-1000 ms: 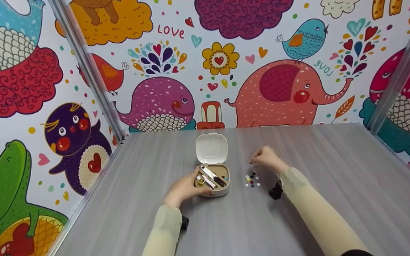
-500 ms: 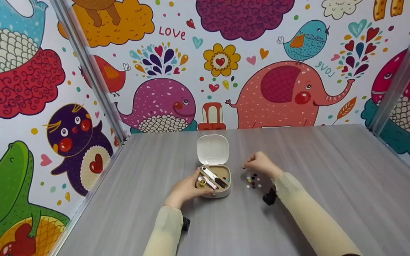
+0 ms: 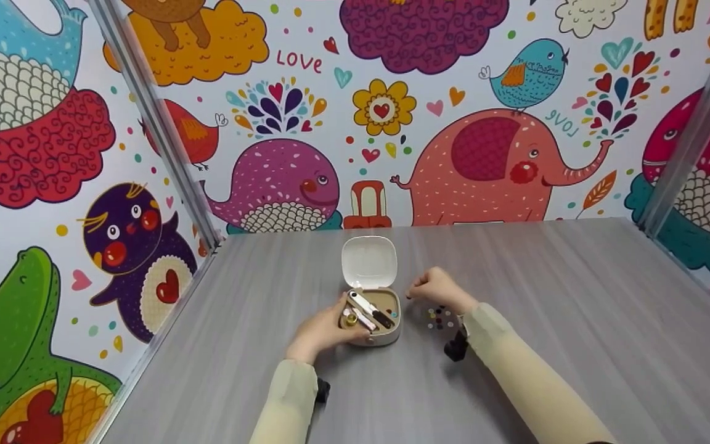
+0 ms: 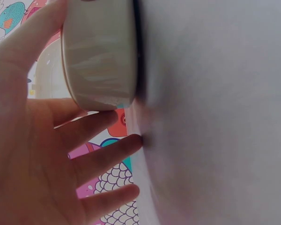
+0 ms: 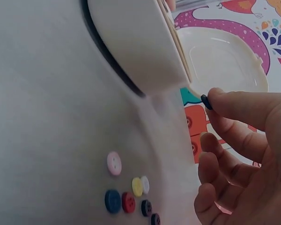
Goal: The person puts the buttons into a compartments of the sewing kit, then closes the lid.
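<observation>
Box (image 3: 386, 338) between hands (image 3: 324, 328), button (image 5: 205, 102) apparently dark

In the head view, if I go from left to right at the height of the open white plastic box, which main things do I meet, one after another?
Printed green crocodile, printed purple penguin, bare left hand, rounded white plastic box with raised lid, bare right hand.

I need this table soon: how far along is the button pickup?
Done, seemingly: the box stands open with small coloured pieces, probably buttons, inside. In hand: the right hand pinches a dark button beside the box; the left hand holds it. Remaining: loose buttons on the table.
</observation>
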The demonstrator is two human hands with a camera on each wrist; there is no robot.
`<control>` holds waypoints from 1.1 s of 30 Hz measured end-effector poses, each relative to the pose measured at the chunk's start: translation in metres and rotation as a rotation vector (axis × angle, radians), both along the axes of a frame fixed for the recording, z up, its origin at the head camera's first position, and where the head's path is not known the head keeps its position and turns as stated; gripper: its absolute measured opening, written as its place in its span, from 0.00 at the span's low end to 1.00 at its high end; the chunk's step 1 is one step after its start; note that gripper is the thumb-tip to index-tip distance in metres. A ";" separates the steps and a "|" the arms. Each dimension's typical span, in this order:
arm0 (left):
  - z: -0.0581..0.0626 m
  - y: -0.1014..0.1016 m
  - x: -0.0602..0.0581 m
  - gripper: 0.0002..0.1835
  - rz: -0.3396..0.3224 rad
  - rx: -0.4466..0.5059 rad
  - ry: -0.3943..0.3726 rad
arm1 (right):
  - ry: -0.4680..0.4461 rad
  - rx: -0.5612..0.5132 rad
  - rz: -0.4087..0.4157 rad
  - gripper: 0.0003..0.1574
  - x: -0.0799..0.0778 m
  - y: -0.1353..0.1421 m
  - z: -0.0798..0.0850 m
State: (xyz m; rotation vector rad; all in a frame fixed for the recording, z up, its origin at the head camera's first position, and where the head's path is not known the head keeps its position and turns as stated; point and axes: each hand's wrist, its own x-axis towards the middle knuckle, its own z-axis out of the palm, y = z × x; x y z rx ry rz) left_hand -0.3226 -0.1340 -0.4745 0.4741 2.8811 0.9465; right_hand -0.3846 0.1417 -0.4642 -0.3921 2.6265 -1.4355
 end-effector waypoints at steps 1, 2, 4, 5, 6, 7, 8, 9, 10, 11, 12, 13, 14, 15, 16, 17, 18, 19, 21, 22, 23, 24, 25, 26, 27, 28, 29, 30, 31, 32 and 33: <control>0.000 0.000 0.000 0.58 -0.004 0.005 0.001 | 0.000 0.001 0.002 0.12 0.000 -0.001 0.000; 0.000 0.000 0.000 0.58 -0.004 0.008 0.001 | 0.003 0.005 0.000 0.11 0.000 -0.003 0.001; 0.000 0.000 0.000 0.58 0.002 0.007 -0.001 | 0.007 0.005 -0.003 0.09 0.001 -0.005 0.001; 0.000 0.000 0.000 0.58 0.004 0.008 -0.003 | 0.015 0.007 -0.002 0.08 0.001 -0.005 0.001; 0.000 0.000 0.000 0.58 0.005 0.010 -0.003 | 0.028 0.010 0.002 0.08 0.000 -0.006 0.001; 0.000 0.000 0.000 0.58 0.005 0.012 -0.002 | 0.039 0.014 0.006 0.07 0.000 -0.006 0.001; 0.000 -0.001 0.000 0.58 0.007 0.013 -0.003 | 0.045 0.018 0.009 0.07 0.000 -0.007 0.001; 0.000 -0.001 0.000 0.58 0.005 0.013 -0.002 | 0.047 0.020 0.012 0.07 0.000 -0.007 0.001; 0.000 -0.001 0.000 0.59 0.005 0.013 -0.002 | 0.051 0.023 0.016 0.07 0.000 -0.008 0.001; 0.000 -0.001 0.000 0.58 0.004 0.015 -0.002 | 0.054 0.023 0.020 0.07 0.000 -0.009 0.000; -0.001 -0.001 0.000 0.58 0.001 0.013 0.001 | 0.061 0.021 0.024 0.08 0.000 -0.009 0.000; -0.001 -0.001 0.000 0.58 -0.001 0.008 0.004 | 0.061 0.020 0.027 0.08 0.000 -0.010 -0.001; -0.002 -0.001 0.000 0.58 -0.003 0.002 0.007 | 0.063 0.018 0.031 0.08 0.000 -0.011 -0.002; -0.002 0.000 0.000 0.58 -0.004 -0.002 0.008 | 0.066 0.018 0.034 0.08 0.000 -0.012 -0.002; -0.002 0.000 -0.001 0.58 -0.006 -0.007 0.010 | 0.069 0.017 0.041 0.08 0.000 -0.012 -0.003; -0.002 0.000 -0.001 0.58 -0.008 -0.009 0.010 | 0.071 0.018 0.044 0.09 0.000 -0.013 -0.004; -0.002 0.000 -0.001 0.58 -0.009 -0.012 0.011 | 0.074 0.024 0.046 0.09 -0.001 -0.013 -0.004; -0.002 0.001 -0.001 0.58 -0.009 -0.012 0.008 | 0.073 0.029 0.046 0.09 -0.001 -0.014 -0.004; -0.001 0.001 -0.001 0.58 -0.008 -0.008 0.003 | 0.075 0.038 0.045 0.09 -0.001 -0.015 -0.003; 0.000 0.001 -0.001 0.59 -0.009 -0.007 0.002 | 0.074 0.039 0.045 0.09 -0.001 -0.016 -0.003; 0.000 0.001 -0.001 0.59 -0.011 -0.009 0.004 | 0.078 0.040 0.047 0.09 -0.001 -0.016 -0.003; 0.001 0.001 -0.001 0.59 -0.010 -0.011 0.002 | 0.082 0.042 0.049 0.08 -0.001 -0.017 -0.003; 0.001 0.001 -0.001 0.59 -0.009 -0.012 0.001 | 0.089 0.043 0.052 0.08 -0.002 -0.017 -0.002; 0.001 0.001 -0.001 0.59 -0.008 -0.014 0.001 | 0.091 0.044 0.058 0.08 -0.002 -0.018 -0.003; 0.001 0.001 -0.001 0.59 -0.011 -0.014 0.002 | 0.090 0.042 0.062 0.08 -0.002 -0.019 -0.003; 0.001 0.001 -0.002 0.58 -0.012 -0.015 0.001 | 0.092 0.043 0.066 0.08 -0.002 -0.019 -0.003; 0.001 0.001 -0.002 0.58 -0.015 -0.013 0.003 | 0.096 0.048 0.071 0.08 -0.002 -0.020 -0.003; 0.001 0.001 -0.001 0.58 -0.015 -0.010 0.002 | 0.096 0.051 0.075 0.08 -0.001 -0.020 -0.004; 0.000 0.001 -0.001 0.58 -0.017 -0.007 0.004 | 0.098 0.052 0.080 0.09 -0.001 -0.021 -0.004; 0.000 0.001 -0.001 0.58 -0.020 -0.004 0.004 | 0.091 0.053 0.083 0.09 -0.001 -0.021 -0.004; 0.000 0.000 -0.001 0.58 -0.023 -0.001 0.005 | 0.092 0.056 0.087 0.09 0.000 -0.022 -0.004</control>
